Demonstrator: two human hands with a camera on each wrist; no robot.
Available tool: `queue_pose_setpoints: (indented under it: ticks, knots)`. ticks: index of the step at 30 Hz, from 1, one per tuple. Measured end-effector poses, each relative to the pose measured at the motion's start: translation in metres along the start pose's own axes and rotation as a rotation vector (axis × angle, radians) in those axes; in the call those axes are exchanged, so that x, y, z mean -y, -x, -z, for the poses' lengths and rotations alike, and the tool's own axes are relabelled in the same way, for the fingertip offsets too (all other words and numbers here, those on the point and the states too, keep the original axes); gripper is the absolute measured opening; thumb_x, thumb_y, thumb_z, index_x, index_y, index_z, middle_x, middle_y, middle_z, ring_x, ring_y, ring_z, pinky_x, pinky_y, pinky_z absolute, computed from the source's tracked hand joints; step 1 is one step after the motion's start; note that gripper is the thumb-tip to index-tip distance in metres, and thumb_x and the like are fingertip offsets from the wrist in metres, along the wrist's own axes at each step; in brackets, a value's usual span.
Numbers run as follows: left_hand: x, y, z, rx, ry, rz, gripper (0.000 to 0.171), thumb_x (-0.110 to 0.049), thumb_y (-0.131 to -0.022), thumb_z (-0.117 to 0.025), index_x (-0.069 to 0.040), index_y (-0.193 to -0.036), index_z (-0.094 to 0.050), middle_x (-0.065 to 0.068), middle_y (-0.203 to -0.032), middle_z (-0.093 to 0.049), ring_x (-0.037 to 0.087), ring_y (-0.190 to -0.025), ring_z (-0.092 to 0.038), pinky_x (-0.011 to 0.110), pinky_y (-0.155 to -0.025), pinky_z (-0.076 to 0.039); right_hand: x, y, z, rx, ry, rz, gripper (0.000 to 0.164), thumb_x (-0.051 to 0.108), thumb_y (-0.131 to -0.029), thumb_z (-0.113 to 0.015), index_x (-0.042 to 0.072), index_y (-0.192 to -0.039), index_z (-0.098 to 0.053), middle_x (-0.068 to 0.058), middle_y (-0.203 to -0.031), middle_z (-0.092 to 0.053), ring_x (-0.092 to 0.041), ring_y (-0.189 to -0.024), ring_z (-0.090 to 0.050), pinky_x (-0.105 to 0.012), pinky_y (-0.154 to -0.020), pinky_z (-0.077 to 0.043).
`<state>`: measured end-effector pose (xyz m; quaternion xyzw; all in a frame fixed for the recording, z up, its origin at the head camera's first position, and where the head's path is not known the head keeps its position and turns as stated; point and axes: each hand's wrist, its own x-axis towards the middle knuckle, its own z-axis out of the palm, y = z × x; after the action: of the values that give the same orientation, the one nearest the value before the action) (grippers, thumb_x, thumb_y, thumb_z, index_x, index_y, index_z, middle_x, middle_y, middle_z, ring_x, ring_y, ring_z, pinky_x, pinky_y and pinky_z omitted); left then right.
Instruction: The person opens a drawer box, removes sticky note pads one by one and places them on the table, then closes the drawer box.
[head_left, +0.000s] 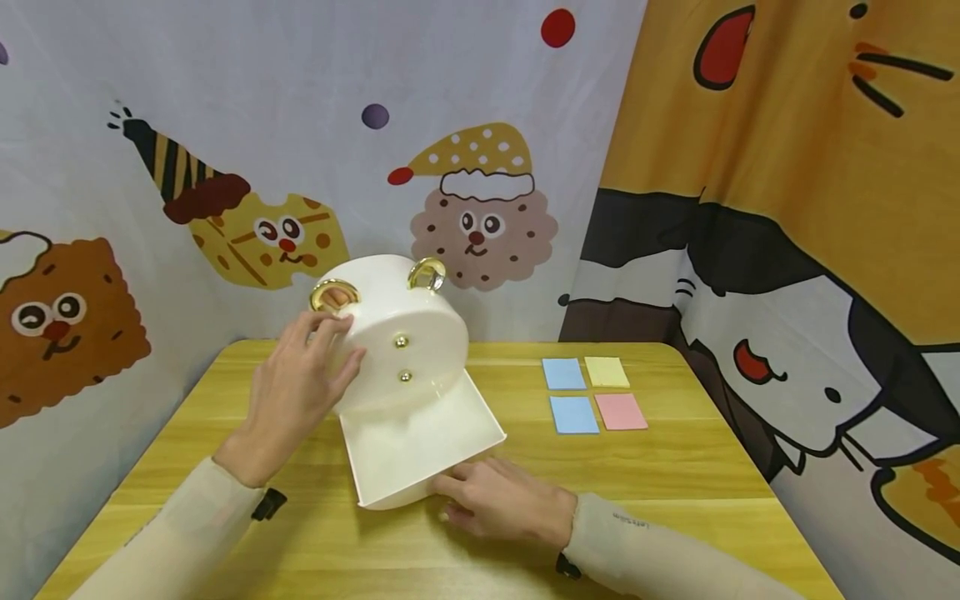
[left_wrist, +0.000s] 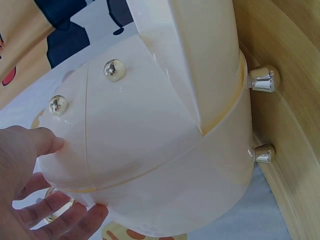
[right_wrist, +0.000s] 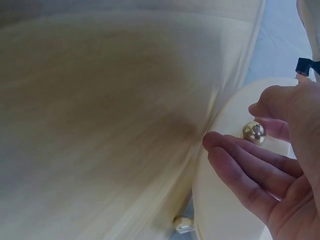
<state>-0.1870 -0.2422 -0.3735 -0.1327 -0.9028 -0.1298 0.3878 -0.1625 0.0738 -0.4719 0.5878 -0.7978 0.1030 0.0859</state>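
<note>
A white round-bodied storage box with gold ear-shaped loops stands on the table, its white drawer pulled out toward me. Two gold knobs sit on its upper front face. My left hand holds the box at its upper left, thumb on the front and fingers round the side, under one gold ear. At the drawer's curved front is my right hand. In the right wrist view its fingers extend past a gold knob, with fingertips by the drawer front's edge; no pinch on the knob shows.
Several square sticky-note pads, among them a yellow one and a pink one, lie on the wooden table to the right of the box. Gold feet hold the box off the tabletop. A patterned cloth hangs behind.
</note>
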Motion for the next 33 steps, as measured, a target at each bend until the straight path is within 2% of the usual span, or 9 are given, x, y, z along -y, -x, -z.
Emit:
queue_pose_setpoints:
  ticks: [10,24,33]
  knots:
    - [0.000,-0.001,0.000,0.008,0.002,0.003,0.048,-0.032,-0.092,-0.085,-0.012,-0.133,-0.070,0.015,-0.127,-0.064,0.027,-0.080,-0.060,0.030,-0.041,-0.042,-0.001,-0.006,0.004,-0.091,-0.015,0.004,0.022,0.022,-0.098,-0.077,0.022,-0.118,-0.068,0.013,-0.096,-0.063,0.002,-0.074,-0.055,-0.009,-0.063,-0.043]
    - [-0.001,-0.001,0.003,0.035,-0.009,0.025,0.053,-0.034,-0.093,-0.084,-0.014,-0.139,-0.066,0.017,-0.126,-0.062,0.032,-0.084,-0.064,0.039,-0.042,-0.050,-0.006,-0.018,0.004,-0.118,-0.009,0.011,0.015,0.020,-0.098,-0.075,0.020,-0.112,-0.069,0.012,-0.093,-0.062,0.002,-0.073,-0.053,-0.009,-0.065,-0.042]
    - [-0.001,-0.001,0.004,0.039,-0.005,0.014,0.056,-0.033,-0.093,-0.084,-0.017,-0.143,-0.064,0.017,-0.128,-0.062,0.031,-0.084,-0.063,0.034,-0.041,-0.046,-0.013,-0.028,0.003,-0.102,-0.023,-0.003,0.018,0.018,-0.095,-0.076,0.019,-0.113,-0.071,0.011,-0.097,-0.064,0.002,-0.076,-0.056,-0.007,-0.068,-0.044]
